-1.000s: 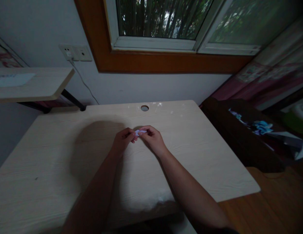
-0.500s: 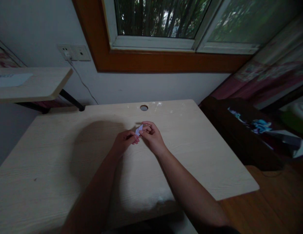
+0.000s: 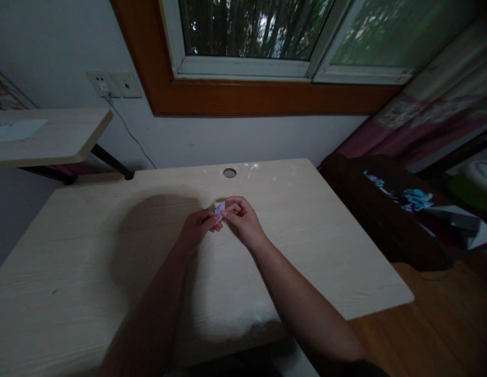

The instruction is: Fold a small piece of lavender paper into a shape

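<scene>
A small folded piece of pale lilac paper [image 3: 220,208] is held between my two hands, above the middle of the desk. My left hand [image 3: 197,225] pinches its lower left part between thumb and fingers. From the right, my right hand [image 3: 242,220] grips the paper with thumb and index finger, the other fingers curled behind. A pointed corner of the paper sticks up between the hands. Fingers cover much of it, so its full shape is hidden.
The light wooden desk [image 3: 314,251] has a round cable hole [image 3: 229,173] near its back edge. A raised shelf [image 3: 70,149] on black legs stands at the left. A window [image 3: 259,31] is ahead, and a dark wooden piece [image 3: 364,214] with cloth stands beyond the right edge.
Both hands keep hold of the folded paper. The right thumb has shifted slightly left across it, and less of the paper shows. The whole view has moved a little.
</scene>
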Demonstrator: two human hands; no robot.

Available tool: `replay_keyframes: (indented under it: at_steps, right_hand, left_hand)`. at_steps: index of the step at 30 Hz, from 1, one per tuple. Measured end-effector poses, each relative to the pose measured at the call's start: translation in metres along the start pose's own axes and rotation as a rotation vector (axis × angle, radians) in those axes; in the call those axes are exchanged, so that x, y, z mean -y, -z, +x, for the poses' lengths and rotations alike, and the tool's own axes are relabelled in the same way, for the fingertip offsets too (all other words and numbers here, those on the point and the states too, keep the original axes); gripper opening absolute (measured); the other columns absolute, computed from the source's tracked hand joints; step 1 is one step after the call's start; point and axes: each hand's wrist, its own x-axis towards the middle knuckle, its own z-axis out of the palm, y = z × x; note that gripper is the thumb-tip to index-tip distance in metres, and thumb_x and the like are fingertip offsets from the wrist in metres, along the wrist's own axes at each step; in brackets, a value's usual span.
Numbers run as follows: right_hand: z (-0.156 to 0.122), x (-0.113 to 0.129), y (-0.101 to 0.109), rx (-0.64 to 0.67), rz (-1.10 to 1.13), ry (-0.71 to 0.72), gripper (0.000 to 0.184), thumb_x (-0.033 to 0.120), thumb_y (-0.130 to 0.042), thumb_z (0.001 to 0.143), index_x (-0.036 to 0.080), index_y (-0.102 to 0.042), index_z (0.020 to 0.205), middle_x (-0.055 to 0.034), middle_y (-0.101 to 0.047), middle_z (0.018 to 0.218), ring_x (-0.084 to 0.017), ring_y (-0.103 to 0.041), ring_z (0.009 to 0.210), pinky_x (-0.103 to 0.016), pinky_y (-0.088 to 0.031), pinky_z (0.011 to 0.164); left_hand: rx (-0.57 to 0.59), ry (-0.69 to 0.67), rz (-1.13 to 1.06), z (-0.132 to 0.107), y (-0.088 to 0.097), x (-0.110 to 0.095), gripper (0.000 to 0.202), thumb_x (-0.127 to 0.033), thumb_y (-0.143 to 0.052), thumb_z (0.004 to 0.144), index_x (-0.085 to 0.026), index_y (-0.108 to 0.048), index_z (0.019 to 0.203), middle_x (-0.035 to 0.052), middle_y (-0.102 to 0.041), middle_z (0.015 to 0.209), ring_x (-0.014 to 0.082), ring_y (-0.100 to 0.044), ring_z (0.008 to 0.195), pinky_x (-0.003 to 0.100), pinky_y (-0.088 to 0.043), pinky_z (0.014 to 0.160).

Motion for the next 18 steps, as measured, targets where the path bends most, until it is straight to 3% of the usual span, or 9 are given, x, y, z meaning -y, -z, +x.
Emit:
replay_keyframes:
  at_steps: [10, 18]
  right_hand:
    - [0.001, -0.005, 0.001, -0.025, 0.032, -0.003, 0.040, 0.033, -0.081, 0.072, 0.026, -0.062, 0.106, 0.0013, -0.066, 0.085, -0.014, -0.061, 0.073, -0.030, -0.052, 0.070]
    - [0.002, -0.011, 0.004, 0.041, 0.022, 0.009, 0.035, 0.029, -0.079, 0.074, 0.025, -0.064, 0.105, 0.0018, -0.066, 0.079, -0.014, -0.061, 0.070, -0.029, -0.049, 0.069]
  left_hand:
    - [-0.029, -0.008, 0.001, 0.000, -0.002, -0.001, 0.026, -0.039, -0.067, 0.082, -0.016, -0.069, 0.070, 0.0032, -0.070, 0.065, 0.0131, -0.062, 0.057, 0.025, -0.050, 0.060]
    - [-0.007, -0.004, 0.043, 0.001, -0.002, 0.005, 0.024, -0.037, -0.066, 0.081, -0.017, -0.063, 0.068, 0.0007, -0.067, 0.062, 0.0123, -0.062, 0.056, 0.025, -0.050, 0.058]
